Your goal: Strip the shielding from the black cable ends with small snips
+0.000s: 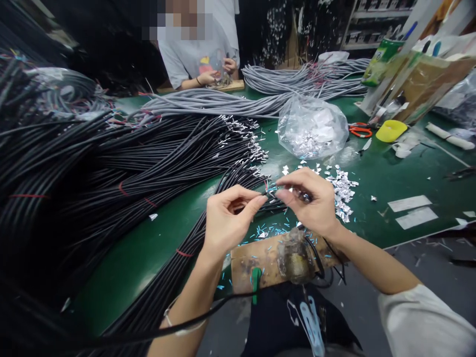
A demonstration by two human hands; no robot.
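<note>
Between thumb and forefinger, my left hand (232,215) pinches a black cable (265,193) near its stripped end. Thin coloured wires (270,187), red and light blue among them, fan out of that end. My right hand (310,198) is at these wires from the other side, its thumb and forefinger close to the tips. Whether it grips a wire is too small to make out. Below both hands a wooden board (256,253) carries a worn, dark fixture (296,258). Blue wire scraps (271,230) and foil bits (342,191) lie around.
Bundles of black cables (156,168) fill the left side. Grey cables (215,101) run across the back. A clear plastic bag (312,126), orange-handled scissors (360,130) and a yellow tape roll (391,131) stand right of centre. Opposite sits another person (204,54) with both hands at work.
</note>
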